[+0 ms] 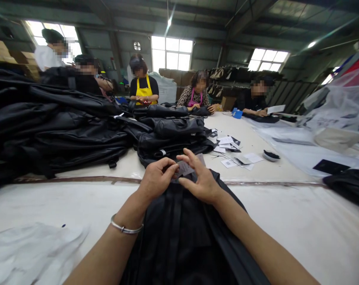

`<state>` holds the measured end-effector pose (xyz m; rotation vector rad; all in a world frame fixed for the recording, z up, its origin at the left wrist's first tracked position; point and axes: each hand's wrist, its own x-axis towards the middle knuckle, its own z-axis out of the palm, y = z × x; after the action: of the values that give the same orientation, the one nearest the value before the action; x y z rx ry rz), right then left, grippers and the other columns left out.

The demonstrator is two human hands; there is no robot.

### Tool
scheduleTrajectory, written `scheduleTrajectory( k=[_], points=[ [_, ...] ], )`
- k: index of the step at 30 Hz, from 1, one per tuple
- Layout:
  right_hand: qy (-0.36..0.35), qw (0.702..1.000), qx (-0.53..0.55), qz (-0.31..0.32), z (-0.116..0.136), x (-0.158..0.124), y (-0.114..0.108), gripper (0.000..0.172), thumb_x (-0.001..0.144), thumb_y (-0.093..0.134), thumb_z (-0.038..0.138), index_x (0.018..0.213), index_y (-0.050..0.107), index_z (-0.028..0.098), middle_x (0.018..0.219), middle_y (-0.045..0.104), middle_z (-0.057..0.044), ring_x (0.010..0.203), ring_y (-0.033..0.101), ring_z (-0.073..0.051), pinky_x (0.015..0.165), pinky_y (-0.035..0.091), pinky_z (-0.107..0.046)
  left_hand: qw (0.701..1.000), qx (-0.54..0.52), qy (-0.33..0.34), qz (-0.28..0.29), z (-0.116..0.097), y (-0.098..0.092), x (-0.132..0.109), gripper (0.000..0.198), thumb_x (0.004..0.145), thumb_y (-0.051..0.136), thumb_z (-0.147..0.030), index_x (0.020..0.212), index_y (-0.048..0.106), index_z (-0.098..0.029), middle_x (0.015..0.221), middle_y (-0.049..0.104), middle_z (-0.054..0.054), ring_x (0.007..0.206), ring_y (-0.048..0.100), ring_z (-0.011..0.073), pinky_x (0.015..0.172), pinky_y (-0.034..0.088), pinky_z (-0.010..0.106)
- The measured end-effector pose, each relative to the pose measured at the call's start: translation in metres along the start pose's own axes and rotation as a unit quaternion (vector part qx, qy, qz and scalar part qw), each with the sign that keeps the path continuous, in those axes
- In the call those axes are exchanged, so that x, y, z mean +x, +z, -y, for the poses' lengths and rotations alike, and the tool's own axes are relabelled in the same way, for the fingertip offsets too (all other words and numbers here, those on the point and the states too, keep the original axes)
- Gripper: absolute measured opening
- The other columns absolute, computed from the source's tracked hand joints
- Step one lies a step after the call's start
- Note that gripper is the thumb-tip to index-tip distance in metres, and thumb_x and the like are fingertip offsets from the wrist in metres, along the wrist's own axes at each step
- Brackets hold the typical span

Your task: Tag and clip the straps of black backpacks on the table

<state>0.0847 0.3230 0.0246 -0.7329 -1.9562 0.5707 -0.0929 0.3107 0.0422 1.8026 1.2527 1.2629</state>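
Note:
A black backpack (179,237) lies on the table right in front of me, its top end away from me. Over that end my left hand (158,174) is closed, thumb and forefinger pinched at the edge of a grey hang tag (185,168). A silver bangle (126,227) circles the left wrist. My right hand (201,182) is at the tag's other side, thumb and fingers apart and curved around the air over it. Whether a right fingertip touches the tag, I cannot tell. Any string in the left pinch is too small to make out.
Black bags (63,126) are heaped at the left, with more stacked bags (176,130) ahead. Loose tags (226,143) lie right of centre near a small dark-and-white object (270,156). White plastic sheeting (33,253) covers the near left. Several people work across the table.

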Motion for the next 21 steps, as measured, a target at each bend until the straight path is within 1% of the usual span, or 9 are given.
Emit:
scheduleTrajectory(
  k=[2, 6, 9, 11, 13, 15, 17, 19, 21],
  points=[
    [-0.015, 0.999, -0.036, 0.016, -0.003, -0.002, 0.005, 0.081, 0.077, 0.064, 0.019, 0.148, 0.026, 0.025, 0.132, 0.056, -0.008, 0.121, 0.052, -0.025, 0.105, 0.038, -0.045, 0.999, -0.038, 0.015, 0.010, -0.012, 0.001, -0.004, 0.015, 0.086, 0.059, -0.030, 0.086, 0.067, -0.018, 0.075, 0.069, 0.002, 0.067, 0.064, 0.0151, 0.062, 0.050, 0.024],
    [-0.011, 0.993, -0.110, -0.042, -0.010, -0.004, 0.013, 0.079, 0.073, 0.071, 0.027, 0.143, 0.037, 0.022, 0.137, 0.052, -0.011, 0.130, 0.042, -0.030, 0.111, 0.028, -0.050, 0.988, -0.146, 0.038, -0.009, -0.027, -0.002, -0.010, 0.013, 0.086, 0.061, -0.029, 0.081, 0.065, -0.017, 0.075, 0.068, 0.002, 0.070, 0.063, 0.0146, 0.067, 0.050, 0.025],
    [0.029, 0.997, -0.061, -0.032, -0.007, -0.005, 0.013, 0.079, 0.072, 0.072, 0.028, 0.143, 0.038, 0.021, 0.140, 0.048, -0.012, 0.130, 0.043, -0.029, 0.110, 0.032, -0.047, 0.956, -0.284, 0.050, -0.052, -0.028, -0.003, -0.009, 0.011, 0.086, 0.062, -0.028, 0.082, 0.064, -0.018, 0.077, 0.067, 0.002, 0.073, 0.062, 0.0142, 0.073, 0.051, 0.027],
    [0.061, 0.998, 0.005, -0.008, -0.004, -0.006, 0.013, 0.069, 0.075, 0.069, 0.026, 0.139, 0.044, 0.021, 0.133, 0.054, -0.010, 0.121, 0.051, -0.026, 0.104, 0.039, -0.043, 0.928, -0.364, 0.054, -0.061, -0.027, -0.001, -0.007, 0.010, 0.085, 0.064, -0.027, 0.081, 0.064, -0.018, 0.075, 0.064, 0.002, 0.072, 0.061, 0.0133, 0.075, 0.050, 0.028],
    [0.081, 0.994, 0.068, 0.009, -0.001, -0.007, 0.013, 0.059, 0.075, 0.068, 0.026, 0.132, 0.051, 0.022, 0.122, 0.060, -0.008, 0.110, 0.058, -0.023, 0.097, 0.045, -0.039, 0.903, -0.425, 0.044, -0.043, -0.026, 0.000, -0.006, 0.012, 0.085, 0.065, -0.028, 0.079, 0.063, -0.017, 0.072, 0.061, 0.001, 0.069, 0.059, 0.0119, 0.074, 0.050, 0.028],
    [0.092, 0.990, 0.108, 0.024, -0.001, -0.007, 0.013, 0.045, 0.076, 0.068, 0.027, 0.120, 0.060, 0.021, 0.109, 0.064, -0.006, 0.100, 0.061, -0.022, 0.089, 0.049, -0.037, 0.877, -0.479, 0.023, -0.023, -0.024, 0.000, -0.004, 0.016, 0.083, 0.066, -0.031, 0.075, 0.061, -0.018, 0.068, 0.055, -0.002, 0.064, 0.055, 0.0103, 0.072, 0.050, 0.028],
    [0.112, 0.985, 0.129, 0.026, -0.002, -0.006, 0.012, 0.029, 0.078, 0.066, 0.028, 0.106, 0.066, 0.019, 0.098, 0.066, -0.005, 0.090, 0.062, -0.020, 0.082, 0.051, -0.035, 0.859, -0.512, 0.002, -0.028, -0.020, -0.001, -0.001, 0.019, 0.081, 0.068, -0.033, 0.074, 0.059, -0.018, 0.066, 0.050, -0.003, 0.061, 0.052, 0.0094, 0.067, 0.049, 0.027],
    [0.153, 0.976, 0.156, 0.015, -0.004, -0.005, 0.012, 0.020, 0.080, 0.064, 0.029, 0.096, 0.067, 0.018, 0.090, 0.067, -0.004, 0.083, 0.063, -0.019, 0.075, 0.052, -0.033, 0.871, -0.486, 0.000, -0.069, -0.015, -0.002, 0.001, 0.017, 0.079, 0.070, -0.032, 0.075, 0.061, -0.018, 0.067, 0.052, -0.003, 0.062, 0.051, 0.0091, 0.062, 0.046, 0.023],
    [0.202, 0.960, 0.192, -0.022, -0.006, -0.004, 0.012, 0.023, 0.079, 0.065, 0.031, 0.098, 0.065, 0.018, 0.089, 0.069, -0.004, 0.079, 0.064, -0.019, 0.071, 0.054, -0.033, 0.901, -0.412, 0.011, -0.133, -0.008, -0.001, 0.004, 0.013, 0.077, 0.072, -0.029, 0.079, 0.065, -0.018, 0.074, 0.058, -0.001, 0.067, 0.054, 0.0090, 0.062, 0.045, 0.020]
  ],
)
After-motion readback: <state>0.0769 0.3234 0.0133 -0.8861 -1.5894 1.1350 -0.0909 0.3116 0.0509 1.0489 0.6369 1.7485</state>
